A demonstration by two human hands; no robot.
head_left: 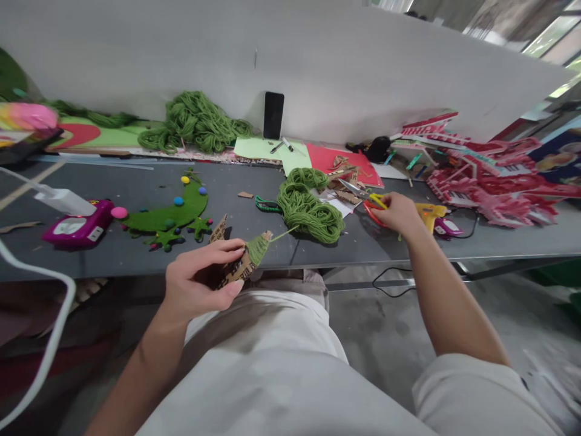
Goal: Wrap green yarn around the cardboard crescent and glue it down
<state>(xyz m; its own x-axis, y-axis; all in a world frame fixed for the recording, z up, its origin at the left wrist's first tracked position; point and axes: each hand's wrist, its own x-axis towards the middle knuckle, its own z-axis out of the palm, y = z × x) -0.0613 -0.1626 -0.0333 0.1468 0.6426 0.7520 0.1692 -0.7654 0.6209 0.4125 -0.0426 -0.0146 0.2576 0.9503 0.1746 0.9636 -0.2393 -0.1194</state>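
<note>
My left hand (204,275) grips a piece of printed brown cardboard (238,270) at the table's front edge. Green yarn (258,248) is wound around the cardboard's narrow tip. From there a strand runs right to a loose hank of green yarn (313,212) on the table. Over at the right, my right hand (398,215) has its fingers closed at the yellow and orange handles of a pair of scissors (354,189), whose blades point left toward cardboard scraps. A yellow glue gun (429,215) lies just beyond that hand.
A green felt lizard shape with pompoms (170,215) and a purple power socket (79,224) lie to the left. A green box cutter (267,204) touches the hank. Behind are more yarn (195,121), a phone (273,115) and red paper (324,158); pink-red cut pieces (490,175) are piled right.
</note>
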